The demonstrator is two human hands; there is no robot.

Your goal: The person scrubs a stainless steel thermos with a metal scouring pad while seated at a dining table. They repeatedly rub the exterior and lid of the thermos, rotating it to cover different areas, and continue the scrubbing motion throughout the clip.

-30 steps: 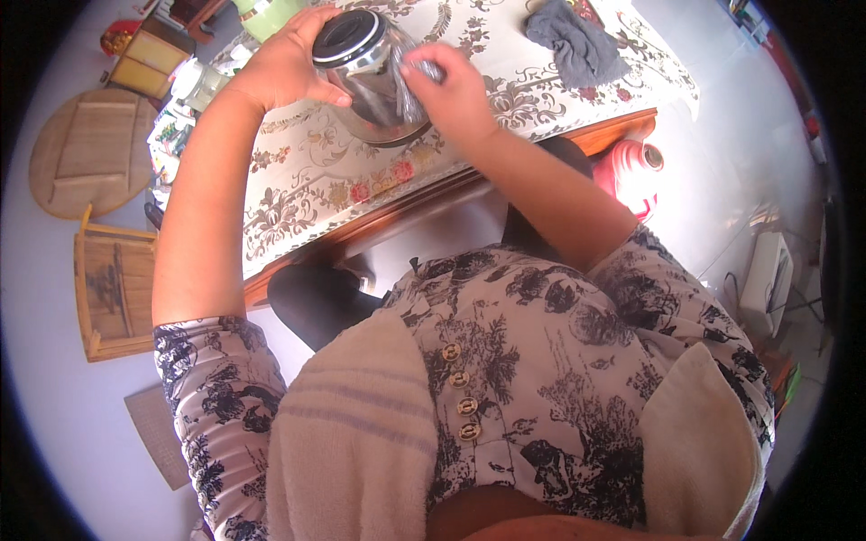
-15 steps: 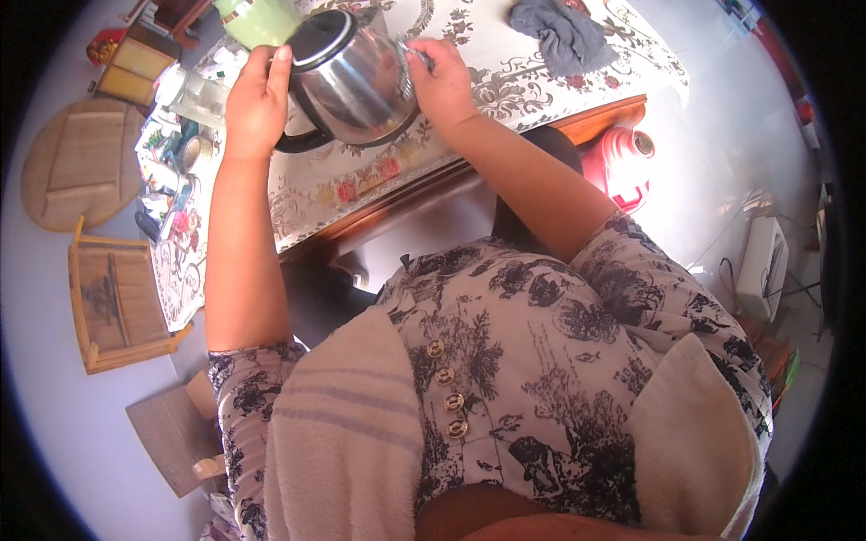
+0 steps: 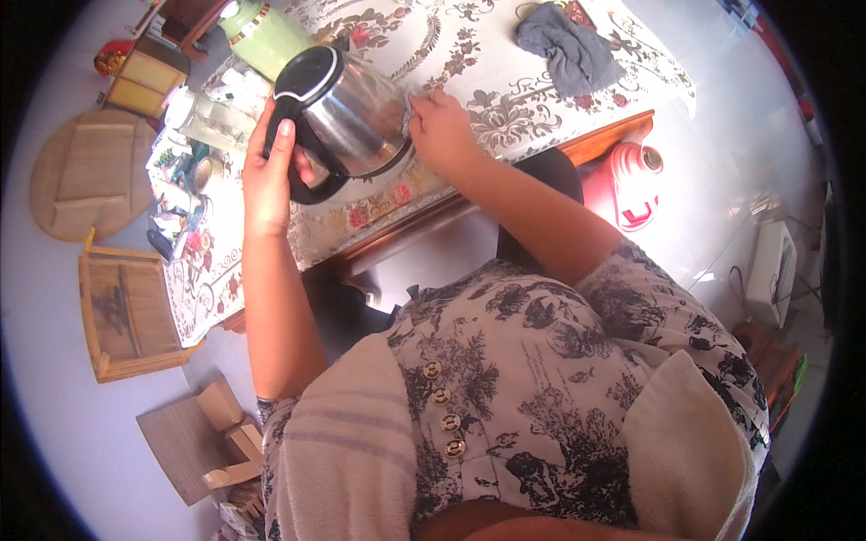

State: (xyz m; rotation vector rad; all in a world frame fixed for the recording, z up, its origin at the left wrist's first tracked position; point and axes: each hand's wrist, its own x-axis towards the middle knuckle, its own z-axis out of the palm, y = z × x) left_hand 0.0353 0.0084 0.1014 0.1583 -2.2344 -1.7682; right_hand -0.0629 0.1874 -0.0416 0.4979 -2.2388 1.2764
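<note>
A shiny steel electric kettle (image 3: 363, 115) with a black lid is held tilted over the patterned tablecloth (image 3: 505, 108). My left hand (image 3: 271, 176) is closed round its black handle (image 3: 311, 162), thumb on top. On the other side, my right hand (image 3: 444, 135) presses a small silvery-grey scrubber (image 3: 408, 113) against the kettle's wall near the base. Most of that scrubber is hidden by my fingers, so its exact kind is unclear. Behind the kettle stands a light green thermos flask (image 3: 266, 38).
A crumpled dark grey cloth (image 3: 568, 50) lies at the table's far right. Left of the kettle are a clear jug (image 3: 209, 119) and assorted small items. A red thermos flask (image 3: 631, 180) stands on the floor to the right; a wooden chair (image 3: 126, 307) is at left.
The kettle has come nearer and turned, showing more of its handle. My left hand has shifted lower, its grip now plainly round the handle. My right hand has moved slightly down along the wall.
</note>
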